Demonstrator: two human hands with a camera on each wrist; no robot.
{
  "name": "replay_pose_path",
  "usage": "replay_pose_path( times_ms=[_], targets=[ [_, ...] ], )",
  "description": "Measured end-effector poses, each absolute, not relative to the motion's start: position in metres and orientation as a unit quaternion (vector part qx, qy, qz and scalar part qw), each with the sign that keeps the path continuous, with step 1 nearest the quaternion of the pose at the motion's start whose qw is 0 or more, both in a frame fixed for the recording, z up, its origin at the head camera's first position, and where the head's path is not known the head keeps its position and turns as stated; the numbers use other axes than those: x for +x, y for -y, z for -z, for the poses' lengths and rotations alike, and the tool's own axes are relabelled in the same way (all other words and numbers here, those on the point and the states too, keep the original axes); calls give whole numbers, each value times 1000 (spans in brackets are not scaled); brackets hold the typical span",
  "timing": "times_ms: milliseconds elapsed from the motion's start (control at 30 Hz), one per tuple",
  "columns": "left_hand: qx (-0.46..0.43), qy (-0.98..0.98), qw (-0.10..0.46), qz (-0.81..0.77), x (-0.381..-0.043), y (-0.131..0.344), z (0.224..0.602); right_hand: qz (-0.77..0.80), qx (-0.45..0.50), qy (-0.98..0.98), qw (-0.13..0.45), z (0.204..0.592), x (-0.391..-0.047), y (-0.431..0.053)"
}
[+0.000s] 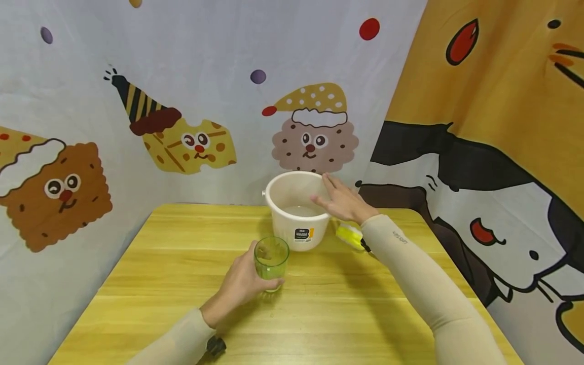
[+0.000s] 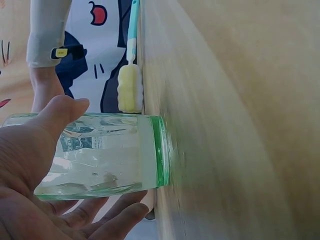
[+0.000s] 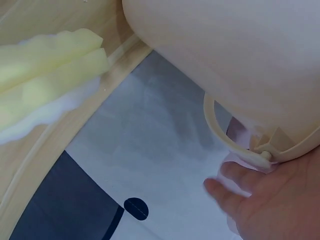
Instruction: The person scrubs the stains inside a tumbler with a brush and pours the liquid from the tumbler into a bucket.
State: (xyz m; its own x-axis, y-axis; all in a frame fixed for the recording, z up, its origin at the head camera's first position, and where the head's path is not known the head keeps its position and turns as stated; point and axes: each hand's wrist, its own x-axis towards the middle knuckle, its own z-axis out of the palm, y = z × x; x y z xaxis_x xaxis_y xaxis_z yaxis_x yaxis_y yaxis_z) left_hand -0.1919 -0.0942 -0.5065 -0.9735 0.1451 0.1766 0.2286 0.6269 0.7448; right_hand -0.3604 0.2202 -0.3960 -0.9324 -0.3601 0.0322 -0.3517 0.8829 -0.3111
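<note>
My left hand (image 1: 242, 279) grips a green-tinted clear drinking glass (image 1: 272, 256), thumb on one side and fingers on the other. In the left wrist view, the base of the glass (image 2: 100, 155) is at the tabletop, and small droplets cling to its wall. Behind it stands a cream plastic bucket (image 1: 294, 228) with a dark label. My right hand (image 1: 344, 203) is at the bucket's right rim, its fingers extended. The right wrist view shows fingers (image 3: 230, 197) beside the handle joint (image 3: 265, 152); the thumb is hidden there.
A sponge bottle brush (image 1: 349, 236) with yellow and white foam lies right of the bucket, partly behind my right forearm. The wooden table (image 1: 191, 238) ends at a cartoon-printed curtain (image 1: 219, 61) behind and to the right. A dark object (image 1: 216, 346) is by my left wrist.
</note>
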Motion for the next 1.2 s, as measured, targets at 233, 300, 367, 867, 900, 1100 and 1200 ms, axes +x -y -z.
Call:
replay_pose_path(
  times_ms=[233, 300, 367, 867, 900, 1100, 1200],
  targets=[
    [-100, 906, 54, 408, -192, 94, 501, 164, -184, -969, 13, 396, -361, -220],
    [-101, 907, 56, 405, -192, 95, 499, 161, -183, -970, 9, 395, -361, -220],
    [-103, 907, 60, 404, -192, 95, 495, 159, -184, -970, 5, 396, -361, -220],
    [-107, 904, 94, 404, -200, 101, 469, 163, -190, -968, -6, 400, -362, -222],
    [-111, 902, 102, 405, -201, 102, 468, 164, -190, -968, -6, 400, -362, -222],
    [-129, 890, 142, 414, -208, 108, 456, 175, -189, -966, -5, 401, -362, -221],
    [-134, 883, 151, 423, -212, 111, 448, 179, -188, -966, -6, 402, -362, -221]
  ],
)
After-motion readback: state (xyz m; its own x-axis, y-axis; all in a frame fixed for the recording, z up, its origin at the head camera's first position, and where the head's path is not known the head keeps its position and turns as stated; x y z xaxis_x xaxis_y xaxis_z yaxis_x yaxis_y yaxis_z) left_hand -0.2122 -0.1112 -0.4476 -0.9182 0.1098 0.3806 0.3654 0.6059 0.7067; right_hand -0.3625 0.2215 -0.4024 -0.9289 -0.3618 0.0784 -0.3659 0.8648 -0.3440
